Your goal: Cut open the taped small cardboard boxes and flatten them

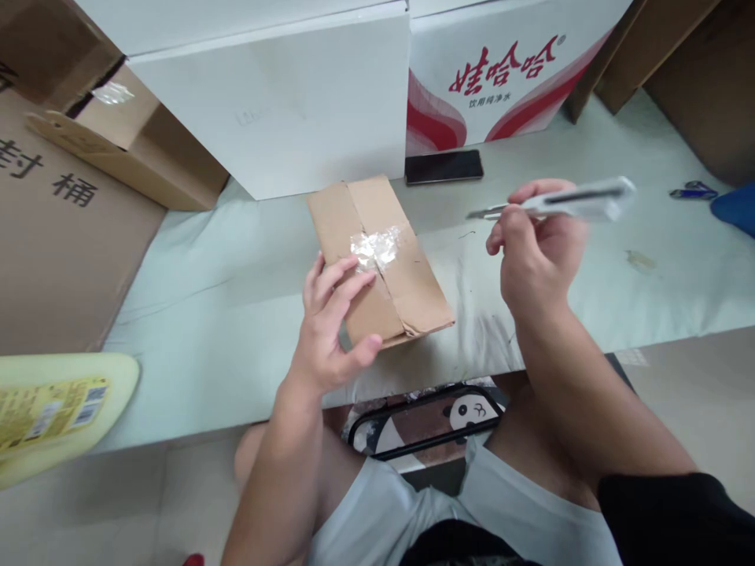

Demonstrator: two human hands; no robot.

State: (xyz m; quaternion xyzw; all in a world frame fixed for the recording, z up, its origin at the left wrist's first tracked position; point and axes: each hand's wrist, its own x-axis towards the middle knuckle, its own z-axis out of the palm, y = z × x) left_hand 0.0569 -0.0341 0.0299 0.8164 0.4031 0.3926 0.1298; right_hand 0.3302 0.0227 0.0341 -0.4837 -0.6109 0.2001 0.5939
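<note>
A small brown cardboard box (421, 271) lies on the light green cloth in front of me, its top flaps meeting at a seam. A patch of clear tape (377, 248) crosses the middle of that seam. My left hand (330, 330) rests on the box's left side with fingers spread, two fingertips at the tape and the thumb near the front edge. To the right of the box, my right hand (543, 244) holds a white utility knife (581, 202) above the cloth. Its blade is out and points left toward the box, apart from it.
Behind stand a white box (271, 110) and a white-and-red carton (501, 71), with a black phone (444, 167) before them. Brown cartons (53, 228) fill the left side. A yellow bottle-like container (64, 409) is at the lower left. A blue item (734, 211) lies far right.
</note>
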